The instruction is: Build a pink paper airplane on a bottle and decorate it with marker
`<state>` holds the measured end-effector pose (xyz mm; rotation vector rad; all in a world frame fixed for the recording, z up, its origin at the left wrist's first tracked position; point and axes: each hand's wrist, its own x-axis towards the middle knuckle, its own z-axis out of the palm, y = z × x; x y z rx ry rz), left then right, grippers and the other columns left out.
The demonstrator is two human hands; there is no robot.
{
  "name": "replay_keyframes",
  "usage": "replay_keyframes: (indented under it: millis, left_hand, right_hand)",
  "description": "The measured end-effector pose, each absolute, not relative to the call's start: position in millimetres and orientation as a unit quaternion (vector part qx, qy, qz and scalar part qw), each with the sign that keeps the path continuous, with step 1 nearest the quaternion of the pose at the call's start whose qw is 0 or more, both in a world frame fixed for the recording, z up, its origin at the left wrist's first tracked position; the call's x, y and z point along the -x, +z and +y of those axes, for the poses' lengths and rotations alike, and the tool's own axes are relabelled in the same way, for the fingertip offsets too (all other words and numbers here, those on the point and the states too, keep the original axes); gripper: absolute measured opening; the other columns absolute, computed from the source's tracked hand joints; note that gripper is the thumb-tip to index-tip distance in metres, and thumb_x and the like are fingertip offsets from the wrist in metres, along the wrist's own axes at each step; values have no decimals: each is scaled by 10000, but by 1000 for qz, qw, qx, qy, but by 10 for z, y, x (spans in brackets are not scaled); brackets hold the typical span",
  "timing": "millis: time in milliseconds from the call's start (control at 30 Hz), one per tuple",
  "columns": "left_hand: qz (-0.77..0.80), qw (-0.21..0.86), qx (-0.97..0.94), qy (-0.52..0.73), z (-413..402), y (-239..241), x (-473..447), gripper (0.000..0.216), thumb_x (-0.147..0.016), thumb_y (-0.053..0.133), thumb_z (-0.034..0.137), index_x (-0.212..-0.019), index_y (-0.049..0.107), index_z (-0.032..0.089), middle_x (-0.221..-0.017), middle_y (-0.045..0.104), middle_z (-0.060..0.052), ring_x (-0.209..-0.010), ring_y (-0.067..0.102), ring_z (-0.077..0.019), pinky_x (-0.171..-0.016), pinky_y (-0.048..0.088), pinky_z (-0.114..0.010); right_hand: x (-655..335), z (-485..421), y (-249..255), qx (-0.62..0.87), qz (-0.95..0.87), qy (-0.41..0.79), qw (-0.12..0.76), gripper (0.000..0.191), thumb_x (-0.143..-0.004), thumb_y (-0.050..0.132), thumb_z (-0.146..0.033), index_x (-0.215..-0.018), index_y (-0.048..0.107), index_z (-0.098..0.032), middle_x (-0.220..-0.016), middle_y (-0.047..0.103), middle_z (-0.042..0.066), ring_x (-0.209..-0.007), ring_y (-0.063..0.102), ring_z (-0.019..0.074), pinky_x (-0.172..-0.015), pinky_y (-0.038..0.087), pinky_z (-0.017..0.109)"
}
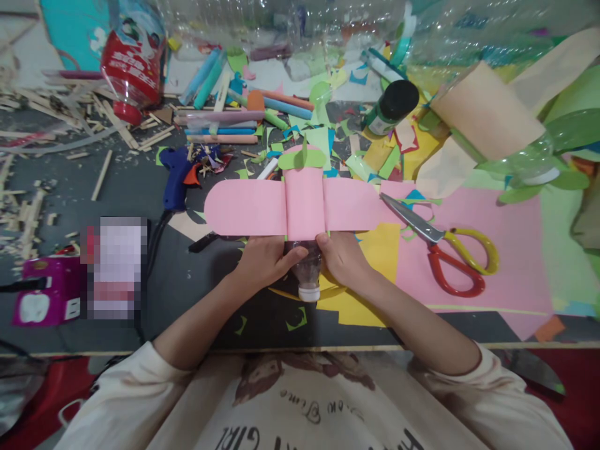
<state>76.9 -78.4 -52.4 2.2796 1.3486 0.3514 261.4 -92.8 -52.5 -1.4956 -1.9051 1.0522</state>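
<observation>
Pointing toward the wearer's body, the white cap (309, 294) of a clear bottle (307, 270) is seen at the front of the table (182, 319), near its middle. The bottle's far part is wrapped in pink paper (304, 203), and a rounded pink wing is set out on each side, the left wing (246, 207) and the right wing (352, 206). At the far end, green paper (300, 160) is fixed, with one piece stood upright.

The bottle is held between both hands, just below the pink wrap. The thumb of the left hand (265, 259) is laid across the clear plastic; the thumb of the right hand (344, 257) is pressed near the wrap's lower edge. How the other fingers are placed cannot be told, as most are hidden.

To the right, scissors (437, 236) are laid on a pink sheet (510, 250), their tip near the right wing. Yellow paper (363, 309) is partly covered by the right forearm. To the left, a blue glue gun (176, 178) is placed beside scattered wooden sticks (102, 175). Beyond, colored markers (288, 106) and paper scraps are strewn.
</observation>
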Motion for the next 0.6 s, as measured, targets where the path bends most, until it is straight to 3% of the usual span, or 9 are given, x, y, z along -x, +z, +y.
replay_keyframes:
  millis: [133,367,600]
  left_hand:
    - [486,240,-831,128,-778,-513,-781,985,-887,-53,818,-791,679,167,-653,649,-78,-628,611,-204,-613,463,-315]
    - [487,215,-833,153,-793,-540,-786,918,-913,-15,800,-714,643,192,-558,584,-52,-482,507,-173,-516,402,-304]
    - [502,211,-823,162,-805,-515,-803,879,-898,-38,810,-636,552,214,-516,519,-30,-458,462,-159,-516,402,-304]
  right_hand:
    - [-2613,-922,-505,549,-698,392,239,970,-880,-15,-814,-1058,760,-258,-928,772,135,-1121,695,330,-1025,491,525]
    - [-2626,-906,-481,541,-689,417,241,920,-897,28,-806,-993,757,-253,-871,759,139,-1080,700,326,-938,533,498]
    - [-2690,-893,-455,553,-660,426,279,727,-925,241,-782,-945,728,-243,-885,752,127,-1123,671,336,-1003,496,517]
